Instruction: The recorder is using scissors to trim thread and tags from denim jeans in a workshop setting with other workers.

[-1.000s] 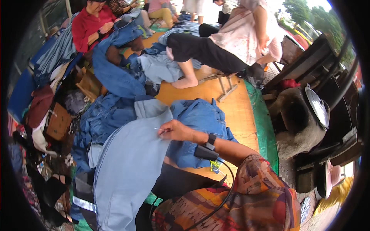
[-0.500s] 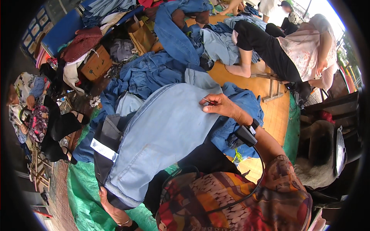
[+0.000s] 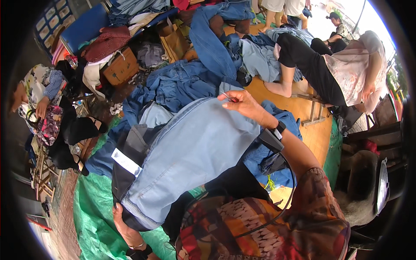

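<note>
Across my lap lies a pair of light-blue denim jeans, pale inner side up. Dark cloth and a white label show at its left end. My left hand is closed on the lower left edge, thumb on top and the other fingers hidden beneath. At the far edge, my right hand is closed in a pinch around a small pointed tool with a dark, reddish body; its exact kind is too small to tell. A black device with a cable sits on my right wrist.
Heaped blue denim lies just beyond the jeans. A person in a pink top sits at the right beside a wooden stool; another person sits at the left. Green sheeting covers the floor near me.
My right hand has moved farther out and slightly left on the cloth, to the seam at its far edge. The view has shifted a little; my left hand keeps its hold.
</note>
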Tool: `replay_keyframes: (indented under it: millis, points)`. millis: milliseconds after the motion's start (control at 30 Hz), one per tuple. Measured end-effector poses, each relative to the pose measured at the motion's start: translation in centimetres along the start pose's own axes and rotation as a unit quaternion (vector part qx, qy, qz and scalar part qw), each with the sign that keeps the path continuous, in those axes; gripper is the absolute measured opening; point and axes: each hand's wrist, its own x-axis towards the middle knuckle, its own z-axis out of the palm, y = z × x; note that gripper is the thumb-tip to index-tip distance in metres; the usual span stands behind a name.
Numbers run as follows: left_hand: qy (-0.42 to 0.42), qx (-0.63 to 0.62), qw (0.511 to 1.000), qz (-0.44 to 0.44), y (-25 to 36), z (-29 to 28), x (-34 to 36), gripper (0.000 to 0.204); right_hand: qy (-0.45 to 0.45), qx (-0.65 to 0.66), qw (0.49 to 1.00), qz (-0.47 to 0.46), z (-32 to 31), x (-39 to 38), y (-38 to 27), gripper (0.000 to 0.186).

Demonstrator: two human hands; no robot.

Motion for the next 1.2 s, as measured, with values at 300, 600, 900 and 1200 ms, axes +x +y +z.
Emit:
replay_keyframes:
  millis: [300, 600, 900, 1200]
  points:
    - [0.034, -0.019, 0.978, -0.206, 4.0, 1.4, -1.4, 0.055, -0.128, 0.013, 0.991, 0.033, 2.8, 5.6, 3.2, 0.025]
    - [-0.049, 0.198, 0.978, 0.047, 3.2, 0.6, -1.9, 0.044, -0.107, -0.079, 0.991, -0.002, 1.1, 5.5, 1.4, 0.022]
    - [-0.042, 0.248, 0.964, 0.091, 3.9, 1.0, -2.3, 0.049, -0.022, -0.093, 0.995, -0.038, -0.8, 5.0, -0.5, 0.022]
    - [-0.093, 0.163, 0.979, 0.078, 5.4, 1.0, -2.0, 0.055, 0.105, -0.006, 0.991, -0.088, -3.3, 4.0, -5.5, 0.014]
